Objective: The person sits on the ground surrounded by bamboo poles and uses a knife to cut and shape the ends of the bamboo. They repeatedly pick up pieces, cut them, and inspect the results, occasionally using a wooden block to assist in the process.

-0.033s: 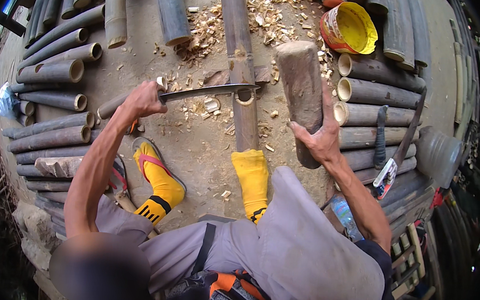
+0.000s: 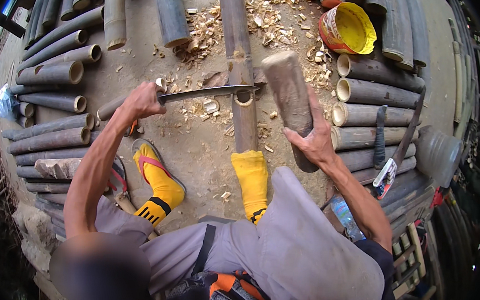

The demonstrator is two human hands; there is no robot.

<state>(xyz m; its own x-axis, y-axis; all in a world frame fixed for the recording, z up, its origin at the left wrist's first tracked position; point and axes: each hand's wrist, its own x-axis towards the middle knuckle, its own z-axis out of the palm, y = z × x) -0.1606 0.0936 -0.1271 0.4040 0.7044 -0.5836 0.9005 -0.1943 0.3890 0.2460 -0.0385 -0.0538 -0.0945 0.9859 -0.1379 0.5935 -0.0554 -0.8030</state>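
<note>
My left hand [image 2: 143,100] is closed round the handle of a long machete [image 2: 205,91]. Its blade points right and its tip end lies across a bamboo pole [image 2: 245,129], over a notch cut in the pole's wall. My right hand [image 2: 318,141] grips a thick, worn block of wood [image 2: 291,91], like a mallet, tilted with its broad end up and left. The block hangs to the right of the pole, apart from the blade. The near end of the pole meets my foot in a yellow sock [image 2: 251,174].
Cut bamboo lengths [image 2: 52,72] lie in rows at left, with more bamboo [image 2: 379,93] at right. A yellow-lined red tub [image 2: 347,28] stands at far right, near wood chips [image 2: 269,15]. A second blade [image 2: 410,128], a handsaw [image 2: 385,177] and a plastic jug [image 2: 438,156] lie at right.
My right hand has swung the wooden block slightly left, closer to the machete tip. My left hand and the machete stay nearly in place.
</note>
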